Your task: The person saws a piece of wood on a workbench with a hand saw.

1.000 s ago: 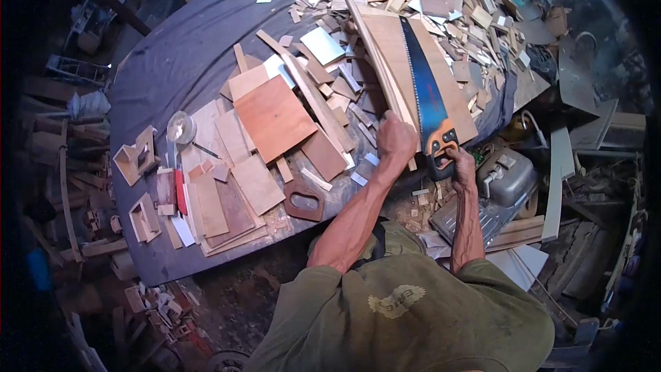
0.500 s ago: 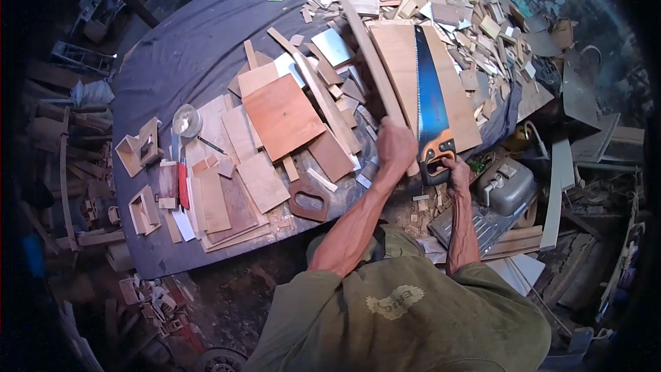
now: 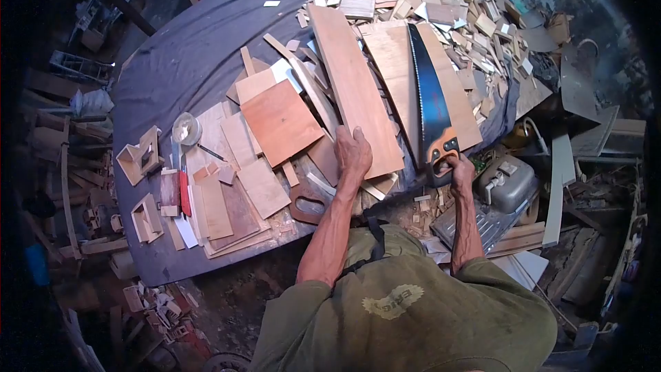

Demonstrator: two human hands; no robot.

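Observation:
My right hand (image 3: 457, 171) is wrapped round the orange and black handle of a handsaw (image 3: 432, 96). Its blue-black blade points away from me, teeth to the left, over a wide pale wooden sheet (image 3: 454, 86). Left of the saw, a long reddish wooden board (image 3: 352, 79) slants across the table with its broad face up. My left hand (image 3: 354, 154) grips that board's left edge near its front end; the fingertips are partly hidden. Beside this hand lie a square reddish panel (image 3: 281, 122) and a second saw's brown wooden handle (image 3: 307, 204).
Wood offcuts (image 3: 475, 41) heap up at the back right of the cloth-covered table (image 3: 186, 48). On the left stand a clear round container (image 3: 186, 129), a red-handled tool (image 3: 184, 193) and small wooden frames (image 3: 145, 218). A grey metal case (image 3: 508, 182) sits at the right.
The long board has turned from on edge to broad face up and shifted left, with my left hand moving left too. The handsaw stays in my right hand, nearly in place.

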